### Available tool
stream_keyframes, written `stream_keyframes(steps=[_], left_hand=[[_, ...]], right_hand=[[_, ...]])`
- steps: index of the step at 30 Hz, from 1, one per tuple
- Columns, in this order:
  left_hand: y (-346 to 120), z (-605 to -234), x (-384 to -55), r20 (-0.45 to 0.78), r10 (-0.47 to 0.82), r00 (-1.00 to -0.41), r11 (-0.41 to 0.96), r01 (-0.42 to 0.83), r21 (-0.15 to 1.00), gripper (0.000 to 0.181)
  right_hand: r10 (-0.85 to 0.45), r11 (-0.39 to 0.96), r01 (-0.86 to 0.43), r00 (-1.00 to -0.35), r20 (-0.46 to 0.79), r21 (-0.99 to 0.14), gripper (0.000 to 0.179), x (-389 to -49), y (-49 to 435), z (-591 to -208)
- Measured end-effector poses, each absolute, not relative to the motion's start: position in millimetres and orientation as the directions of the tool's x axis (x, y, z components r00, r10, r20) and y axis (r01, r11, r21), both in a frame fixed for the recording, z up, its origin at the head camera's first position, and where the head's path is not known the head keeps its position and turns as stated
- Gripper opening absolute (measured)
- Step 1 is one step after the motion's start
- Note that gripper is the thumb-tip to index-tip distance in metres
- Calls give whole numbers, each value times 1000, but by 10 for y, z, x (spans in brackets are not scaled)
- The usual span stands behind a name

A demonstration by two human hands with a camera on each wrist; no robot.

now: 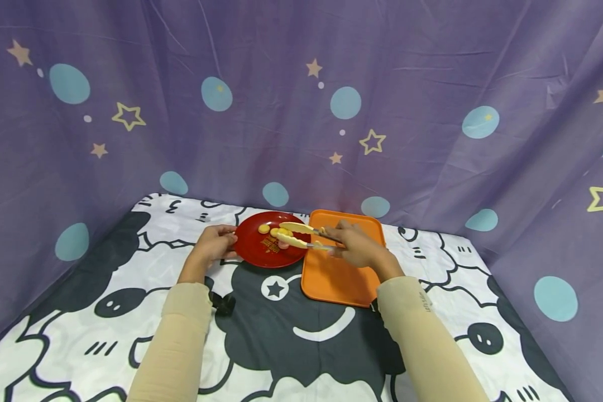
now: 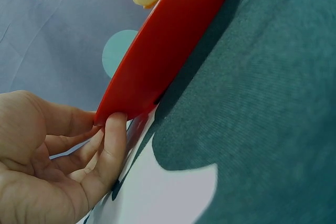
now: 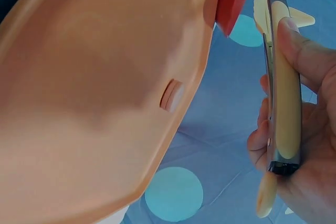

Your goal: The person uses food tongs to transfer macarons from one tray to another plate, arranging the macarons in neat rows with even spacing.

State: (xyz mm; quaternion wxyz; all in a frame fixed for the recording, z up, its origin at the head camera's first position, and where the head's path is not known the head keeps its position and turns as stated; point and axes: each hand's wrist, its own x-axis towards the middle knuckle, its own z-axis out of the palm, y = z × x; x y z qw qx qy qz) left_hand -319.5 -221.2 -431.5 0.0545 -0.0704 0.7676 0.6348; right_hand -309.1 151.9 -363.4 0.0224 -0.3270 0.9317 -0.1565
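My left hand (image 1: 213, 243) pinches the left rim of a round red plate (image 1: 251, 250), thumb above and fingers beneath. Its near edge stands slightly raised from the cloth in the left wrist view. Several small yellow round pieces (image 1: 264, 229) lie on the plate, and a pinkish piece (image 1: 283, 244) shows by the lower tong tip. In my right hand (image 1: 358, 247) is a pair of tongs (image 3: 287, 87) with cream tips and handles. The tong tips are spread apart over the plate's right half, around the pieces there.
An orange tray (image 1: 331, 282) lies right of the plate, under my right hand, its left edge by the plate's rim. A small pinkish disc (image 3: 171, 95) sits on it. Cartoon-printed cloth (image 1: 261, 357) covers the table. A purple curtain (image 1: 281, 111) hangs behind.
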Motion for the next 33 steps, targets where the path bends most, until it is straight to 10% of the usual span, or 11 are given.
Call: stream_keyframes(steps=[33], left_hand=[[-2211,-4294,-3175,-182,-60,-982,211,-190,959,44]], right_hand=[[-580,781,-556,-814,0,-284,57,-3107,1228,-3769]])
